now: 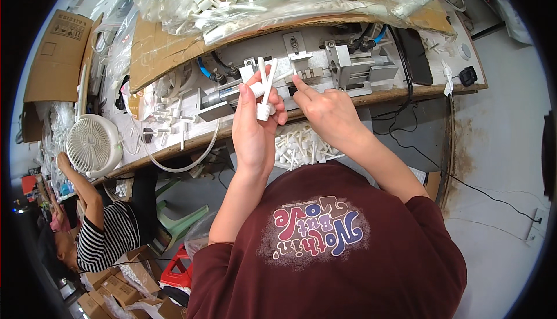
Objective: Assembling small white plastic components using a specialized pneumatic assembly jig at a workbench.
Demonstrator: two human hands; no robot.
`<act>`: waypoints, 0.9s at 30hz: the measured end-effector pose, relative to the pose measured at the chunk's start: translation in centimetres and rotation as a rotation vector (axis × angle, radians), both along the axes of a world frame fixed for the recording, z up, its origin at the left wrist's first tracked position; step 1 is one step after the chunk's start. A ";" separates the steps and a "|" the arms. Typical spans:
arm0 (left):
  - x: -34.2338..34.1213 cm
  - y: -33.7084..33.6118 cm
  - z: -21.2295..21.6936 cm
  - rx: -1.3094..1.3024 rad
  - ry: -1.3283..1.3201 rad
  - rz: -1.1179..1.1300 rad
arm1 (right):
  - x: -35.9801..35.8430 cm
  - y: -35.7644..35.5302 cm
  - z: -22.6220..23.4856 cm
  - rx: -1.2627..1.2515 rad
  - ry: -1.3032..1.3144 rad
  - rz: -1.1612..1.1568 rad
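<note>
My left hand (253, 130) is raised over the bench edge, its fingers closed round several white plastic caps with long stems (264, 84). The stems cross each other and stick out above the fingers; one points right. My right hand (332, 115) is at the metal fixture (299, 58), index finger stretched out close to the tip of that stem. Whether the finger touches it I cannot tell, and the thumb is hidden. A metal clamp block (342, 66) with a cylinder stands to the right of the fixture. Below my hands lies a heap of similar white stemmed caps (301, 145).
A plastic-lined cardboard tray (174, 43) heaped with white parts stands behind the fixture. Loose white pieces (168, 119) and a white fan (93, 145) are on the left. A black phone (415, 55) lies right. Another person in a striped shirt (110, 235) sits at left.
</note>
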State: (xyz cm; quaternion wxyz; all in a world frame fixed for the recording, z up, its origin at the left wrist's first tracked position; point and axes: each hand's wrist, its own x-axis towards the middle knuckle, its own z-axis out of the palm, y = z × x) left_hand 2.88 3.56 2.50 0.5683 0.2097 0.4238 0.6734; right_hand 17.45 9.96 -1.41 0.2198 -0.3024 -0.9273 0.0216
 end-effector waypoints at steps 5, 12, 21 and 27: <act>0.0 -0.4 -0.3 0.010 0.042 0.004 | 1.1 0.0 0.2 -0.114 0.218 0.065; 1.8 -0.9 -0.9 -0.010 0.213 -0.120 | 1.1 -2.7 4.4 -0.346 0.575 0.094; 1.4 -1.4 -3.0 0.119 0.514 -0.039 | 2.3 -1.9 2.2 -0.326 0.561 0.081; 0.5 -1.9 -2.4 0.135 0.497 0.015 | 1.7 -0.2 -0.8 0.032 0.206 0.073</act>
